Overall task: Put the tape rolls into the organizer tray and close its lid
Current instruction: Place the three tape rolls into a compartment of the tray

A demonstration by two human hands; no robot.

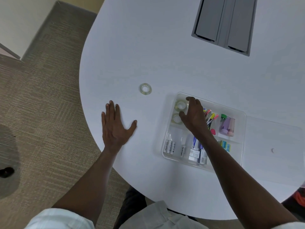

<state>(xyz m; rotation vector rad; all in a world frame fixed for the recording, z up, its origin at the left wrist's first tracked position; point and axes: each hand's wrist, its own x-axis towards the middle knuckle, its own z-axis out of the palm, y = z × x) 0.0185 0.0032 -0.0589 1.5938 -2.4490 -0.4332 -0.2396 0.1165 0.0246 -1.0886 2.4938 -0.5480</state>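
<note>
A clear organizer tray (171,96) lies on the white table, right of centre. Two clear tape rolls sit in its far-left compartment, one (180,105) behind the other (176,118). My right hand (194,115) hovers over that compartment, fingers spread around the far roll; whether it still touches the roll I cannot tell. A third tape roll (145,88) lies flat on the table, left of the tray. My left hand (115,124) rests flat on the table, fingers apart, just below that loose roll. The tray's clear lid (272,129) lies flat to the tray's right.
The tray also holds batteries (170,147), glue tubes, markers (212,117), erasers and small packets. A grey cable hatch (224,25) is set into the table at the back. The table's curved edge runs along the left, with carpet beyond it.
</note>
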